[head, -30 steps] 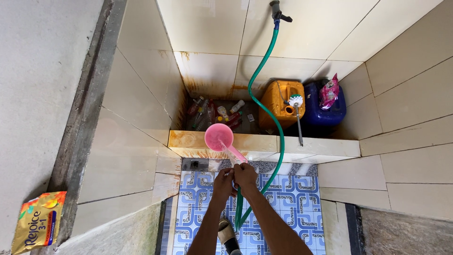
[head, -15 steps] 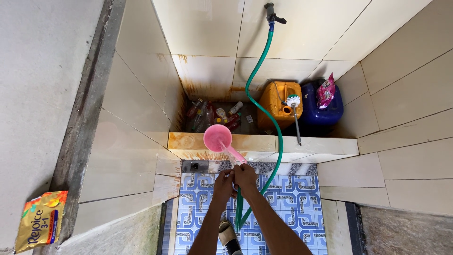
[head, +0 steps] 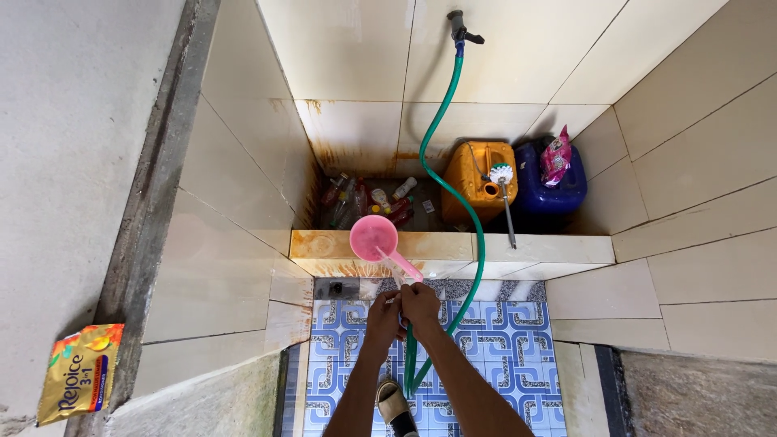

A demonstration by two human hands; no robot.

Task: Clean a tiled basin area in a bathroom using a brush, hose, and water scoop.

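My left hand (head: pixel 383 316) and my right hand (head: pixel 421 303) are held close together over the blue patterned floor tiles (head: pixel 494 336). Between them they hold the handle of a pink dipper (head: pixel 374 237), whose round scoop points away toward the low tiled ledge (head: pixel 453 247). The end of a green hose (head: pixel 465 210) comes up to my hands; which hand grips it is unclear. The hose runs up the wall to a tap (head: pixel 459 26). My sandalled foot (head: pixel 394 402) shows below my arms.
Behind the ledge a tiled basin holds several small bottles (head: pixel 368 198), an orange jerrycan (head: pixel 477 180) with a white brush (head: pixel 503 194) leaning on it, and a blue jerrycan (head: pixel 554 188) topped by a pink packet. A yellow sachet (head: pixel 77 372) lies on the wall top at left.
The view has tilted slightly, shifting the scene a little down. My hands and the pink dipper have stayed in the same place.
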